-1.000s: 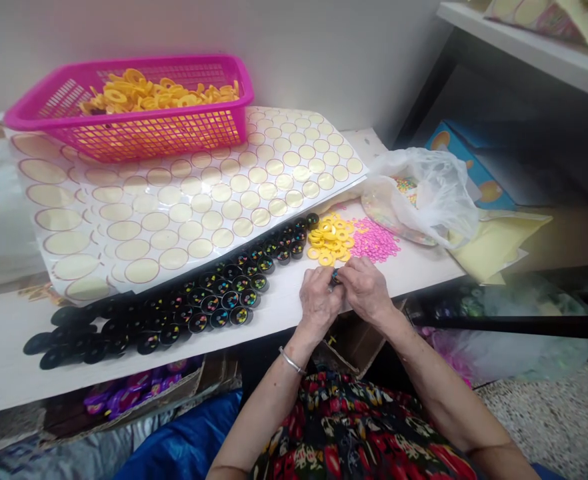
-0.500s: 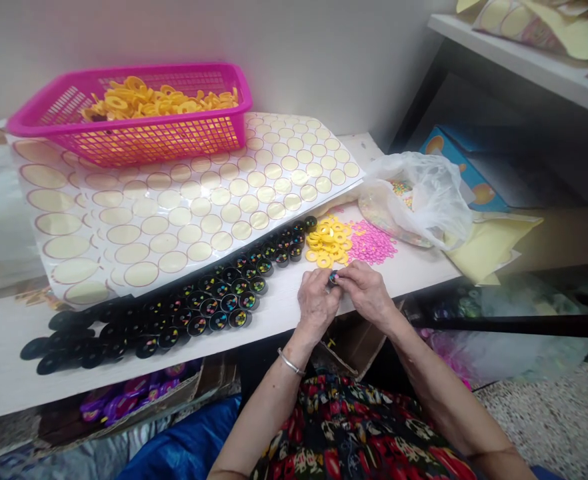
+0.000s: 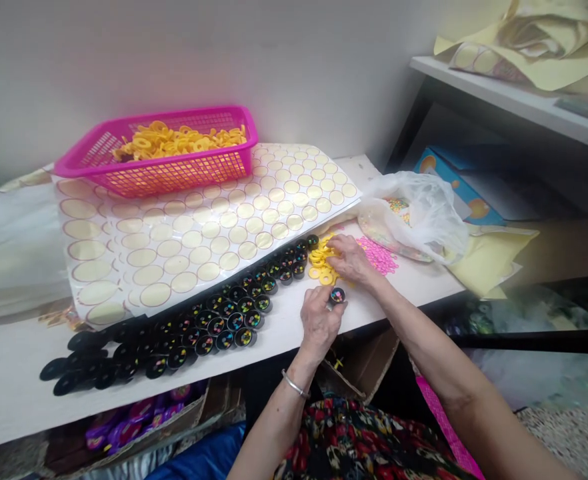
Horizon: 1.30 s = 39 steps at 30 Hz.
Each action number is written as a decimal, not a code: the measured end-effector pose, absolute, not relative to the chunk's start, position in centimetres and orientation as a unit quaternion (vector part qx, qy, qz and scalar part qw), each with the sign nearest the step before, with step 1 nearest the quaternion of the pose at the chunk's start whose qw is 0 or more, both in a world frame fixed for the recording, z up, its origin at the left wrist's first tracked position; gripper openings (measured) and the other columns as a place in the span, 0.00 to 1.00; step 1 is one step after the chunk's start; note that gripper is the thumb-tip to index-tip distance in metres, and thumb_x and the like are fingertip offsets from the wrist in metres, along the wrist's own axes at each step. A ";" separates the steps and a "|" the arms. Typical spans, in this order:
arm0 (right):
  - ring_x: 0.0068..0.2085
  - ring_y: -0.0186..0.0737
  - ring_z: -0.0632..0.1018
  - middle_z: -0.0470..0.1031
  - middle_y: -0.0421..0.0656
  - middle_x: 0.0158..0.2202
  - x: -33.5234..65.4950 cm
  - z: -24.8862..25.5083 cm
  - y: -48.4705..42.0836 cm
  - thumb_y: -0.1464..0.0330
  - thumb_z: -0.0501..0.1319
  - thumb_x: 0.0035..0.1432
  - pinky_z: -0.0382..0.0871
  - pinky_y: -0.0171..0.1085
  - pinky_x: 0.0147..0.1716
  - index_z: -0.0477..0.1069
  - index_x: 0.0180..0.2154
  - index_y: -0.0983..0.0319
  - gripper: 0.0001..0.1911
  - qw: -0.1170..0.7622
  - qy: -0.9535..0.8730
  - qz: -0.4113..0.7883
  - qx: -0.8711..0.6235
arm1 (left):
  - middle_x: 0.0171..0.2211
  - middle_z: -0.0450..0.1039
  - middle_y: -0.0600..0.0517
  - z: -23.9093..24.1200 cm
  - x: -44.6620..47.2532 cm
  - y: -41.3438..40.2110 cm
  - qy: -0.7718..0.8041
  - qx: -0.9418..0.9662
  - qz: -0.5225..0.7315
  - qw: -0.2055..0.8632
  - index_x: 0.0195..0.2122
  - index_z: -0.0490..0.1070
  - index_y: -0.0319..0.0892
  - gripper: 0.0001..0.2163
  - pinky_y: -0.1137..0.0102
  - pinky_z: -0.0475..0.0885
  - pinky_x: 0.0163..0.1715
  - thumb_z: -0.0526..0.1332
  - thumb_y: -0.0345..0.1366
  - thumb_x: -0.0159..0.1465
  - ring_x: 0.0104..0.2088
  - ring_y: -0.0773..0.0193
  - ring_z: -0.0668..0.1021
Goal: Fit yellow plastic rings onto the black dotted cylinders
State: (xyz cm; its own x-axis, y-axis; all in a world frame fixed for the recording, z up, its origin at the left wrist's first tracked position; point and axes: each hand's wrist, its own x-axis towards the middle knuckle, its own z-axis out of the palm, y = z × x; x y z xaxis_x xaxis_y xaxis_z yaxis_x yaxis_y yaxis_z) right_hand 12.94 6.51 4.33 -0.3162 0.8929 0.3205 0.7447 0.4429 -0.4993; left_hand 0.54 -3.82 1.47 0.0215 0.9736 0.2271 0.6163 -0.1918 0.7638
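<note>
In the head view, the left hand [image 3: 319, 319] holds a small, round black cup [image 3: 338, 295] just above or on the white tabletop [image 3: 280, 327]; which of the two cannot be told. The cup's mouth faces up toward the camera, probably so that the small coloured bits inside stay in and remain in sight. A loose heap of flat yellow plastic rings [image 3: 319, 257] lies just beyond, with a scatter of tiny bright-pink pieces [image 3: 385, 257] to its right, both seemingly set within short reach. Long slanting rows of matching black cups [image 3: 217, 325] stand to the left, perhaps grouped to leave working room near the person. Behind them, a magenta mesh plastic basket [image 3: 184, 177] of more yellow rings rests on white sheets printed with cream ovals [image 3: 209, 250].

The cup sits between the left thumb and fingers, which are closed around its side. The right hand [image 3: 353, 258] reaches over the heap, fingers bent downward, their tips among the rings; whether they pinch one cannot be told.
</note>
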 end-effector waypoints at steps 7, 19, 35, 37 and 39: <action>0.36 0.41 0.66 0.68 0.46 0.34 12.2 4.4 6.6 0.73 0.57 0.50 0.61 0.38 0.34 0.67 0.26 0.63 0.03 0.229 -0.797 0.104 -0.548 | 0.31 0.72 0.52 1.6 0.5 -3.8 0.592 0.669 0.380 0.239 0.34 0.72 0.42 0.10 0.67 0.65 0.35 0.65 0.33 0.49 0.33 0.62 0.67; 0.20 0.31 0.70 0.68 0.35 0.19 14.8 6.9 -0.2 0.63 0.68 0.40 0.63 0.32 0.19 0.70 0.32 0.63 0.16 0.537 -0.412 0.548 -0.491 | 0.40 0.71 0.47 1.9 -0.1 -4.3 0.561 0.559 0.519 0.321 0.40 0.71 0.41 0.15 0.69 0.68 0.32 0.61 0.30 0.48 0.34 0.64 0.71; 0.35 0.35 0.71 0.69 0.42 0.34 13.1 6.5 -7.0 0.70 0.62 0.51 0.67 0.38 0.36 0.70 0.41 0.61 0.13 0.431 -0.638 0.459 -0.443 | 0.14 0.61 0.59 6.5 0.1 -6.5 0.455 0.227 0.514 0.691 0.22 0.71 0.35 0.09 0.79 0.50 0.15 0.68 0.35 0.45 0.15 0.79 0.60; 0.36 0.36 0.69 0.67 0.43 0.35 13.2 6.4 -6.0 0.71 0.60 0.52 0.66 0.37 0.37 0.70 0.41 0.62 0.12 0.427 -0.693 0.368 -0.449 | 0.16 0.64 0.59 6.3 0.4 -5.6 0.460 0.230 0.540 0.667 0.23 0.71 0.35 0.09 0.79 0.52 0.15 0.68 0.35 0.45 0.15 0.79 0.61; 0.38 0.37 0.69 0.66 0.43 0.36 13.3 6.1 -5.1 0.71 0.59 0.53 0.66 0.37 0.39 0.69 0.41 0.61 0.11 0.429 -0.721 0.314 -0.445 | 0.18 0.67 0.58 6.1 0.8 -4.7 0.466 0.230 0.567 0.639 0.23 0.72 0.35 0.09 0.79 0.56 0.17 0.69 0.34 0.44 0.16 0.78 0.63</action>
